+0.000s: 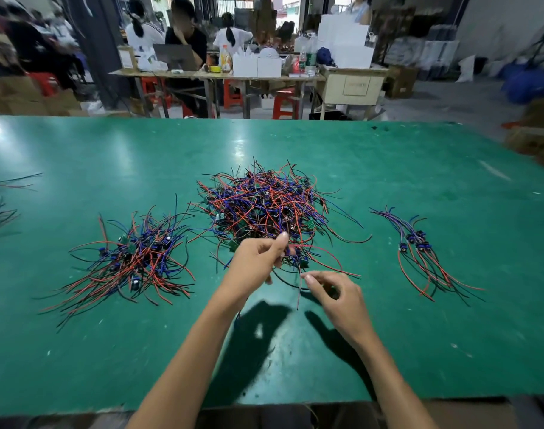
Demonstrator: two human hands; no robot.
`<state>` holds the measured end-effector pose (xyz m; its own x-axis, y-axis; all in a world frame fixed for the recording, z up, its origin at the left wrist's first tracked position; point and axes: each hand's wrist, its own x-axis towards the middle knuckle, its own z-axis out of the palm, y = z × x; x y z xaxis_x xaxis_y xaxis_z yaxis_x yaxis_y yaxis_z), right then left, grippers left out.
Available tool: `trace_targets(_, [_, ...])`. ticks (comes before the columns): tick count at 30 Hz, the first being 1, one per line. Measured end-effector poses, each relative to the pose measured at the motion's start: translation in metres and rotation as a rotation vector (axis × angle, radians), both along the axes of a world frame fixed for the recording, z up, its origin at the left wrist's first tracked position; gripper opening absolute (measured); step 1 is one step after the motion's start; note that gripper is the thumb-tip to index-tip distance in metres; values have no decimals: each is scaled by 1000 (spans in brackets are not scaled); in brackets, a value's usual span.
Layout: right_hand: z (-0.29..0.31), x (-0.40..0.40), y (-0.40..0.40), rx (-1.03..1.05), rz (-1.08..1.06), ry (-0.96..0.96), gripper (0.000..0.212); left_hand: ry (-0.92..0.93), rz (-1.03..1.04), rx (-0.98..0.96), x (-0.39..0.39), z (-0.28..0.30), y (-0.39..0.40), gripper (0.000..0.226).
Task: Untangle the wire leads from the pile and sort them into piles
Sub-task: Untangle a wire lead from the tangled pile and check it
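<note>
Two hands (pixel 295 274), three wire piles (pixel 264 209).

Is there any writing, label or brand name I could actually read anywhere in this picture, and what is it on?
None can be read.
Cream cabinet behind the green table: a panel with faint marks, too blurred to read.
Green-labelled bottle and orange carton on the far bench: print too small and blurred.

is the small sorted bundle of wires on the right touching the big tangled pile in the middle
Apart. The head view shows bare green table mat between the small sorted bundle and the big tangled pile.
</note>
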<state>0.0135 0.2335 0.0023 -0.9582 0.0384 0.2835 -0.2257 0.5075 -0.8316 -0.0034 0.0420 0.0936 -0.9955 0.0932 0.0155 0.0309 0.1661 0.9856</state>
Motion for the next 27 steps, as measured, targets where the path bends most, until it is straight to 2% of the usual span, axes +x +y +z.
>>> trace_targets(3, [4,-2,-3,0,78,-27,32,-183,-61,-90,1,-18,4,56])
trace_targets(5, [6,-3,-4,-58,88,-47,29,-239,-65,-108,6,-29,7,60])
trace_targets(10, [7,-6,-9,-24,40,-18,25,-114,-47,-134,9,-55,7,64])
trace_targets(14, [6,-2,-18,59,-13,-39,29,4,-152,-27,12,-62,6,42])
trace_targets(17, [7,3,-23,82,-3,-64,24,-2,-169,78,16,-66,3,38])
trace_targets(21, [7,5,-19,-121,-20,17,21,-15,-159,133,24,-65,5,35])
trace_targets(25, [7,5,-18,-319,-4,42,2,15,-153,88,26,-63,5,14])
trace_targets(27, [6,4,-18,-339,-22,56,3,40,-114,25,27,-64,6,7])
